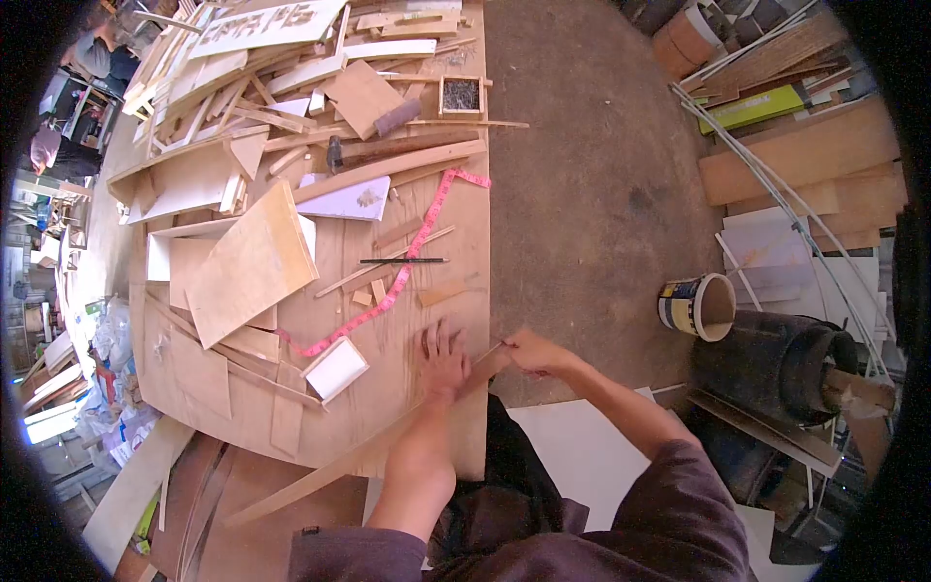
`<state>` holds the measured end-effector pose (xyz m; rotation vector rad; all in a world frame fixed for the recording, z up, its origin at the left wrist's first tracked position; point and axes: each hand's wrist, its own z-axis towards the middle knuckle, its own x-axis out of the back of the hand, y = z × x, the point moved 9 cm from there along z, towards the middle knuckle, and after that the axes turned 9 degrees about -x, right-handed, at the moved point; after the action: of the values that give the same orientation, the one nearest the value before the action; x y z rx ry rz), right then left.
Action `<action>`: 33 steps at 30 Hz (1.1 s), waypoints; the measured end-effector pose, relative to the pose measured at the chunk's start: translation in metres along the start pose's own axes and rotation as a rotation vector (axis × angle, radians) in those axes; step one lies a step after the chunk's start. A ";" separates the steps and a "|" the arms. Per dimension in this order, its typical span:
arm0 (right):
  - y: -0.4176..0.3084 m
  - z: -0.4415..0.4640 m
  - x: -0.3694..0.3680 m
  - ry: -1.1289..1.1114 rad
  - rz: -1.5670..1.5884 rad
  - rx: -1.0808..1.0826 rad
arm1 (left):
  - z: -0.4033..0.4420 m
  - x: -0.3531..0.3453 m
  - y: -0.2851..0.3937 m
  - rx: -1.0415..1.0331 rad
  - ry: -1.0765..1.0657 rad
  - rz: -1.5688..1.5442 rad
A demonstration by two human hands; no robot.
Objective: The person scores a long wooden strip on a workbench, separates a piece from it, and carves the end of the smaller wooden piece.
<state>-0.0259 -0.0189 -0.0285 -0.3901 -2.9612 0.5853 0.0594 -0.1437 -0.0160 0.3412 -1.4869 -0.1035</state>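
A long, thin wooden strip (320,475) runs at a slant from the lower left, under my left forearm, to the table's right edge. My left hand (445,361) lies flat beside and partly over this strip, fingers spread on the tabletop. Just past the edge, my right hand (533,351) is closed at the strip's far end. Something thin and dark shows at its fingertips, too small to name. Ahead of my left hand are a flat wooden offcut (451,289), a black pencil-like stick (405,260) and a pink measuring tape (396,286). A small white-faced block (336,371) sits to the left.
A wooden panel (252,262) and piled offcuts cover the table's far left. A hammer (336,153) and a small box of dark bits (461,95) lie farther back. On the floor at right stand a bucket (713,306) and a black cylinder (776,359).
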 end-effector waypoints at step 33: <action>-0.038 -0.088 0.019 -0.039 0.039 0.090 | 0.002 0.008 0.003 0.045 -0.079 -0.086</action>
<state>-0.0405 -0.0161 0.0683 -0.4342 -2.9564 0.7359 0.0580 -0.1434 -0.0077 0.4417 -1.5544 -0.1544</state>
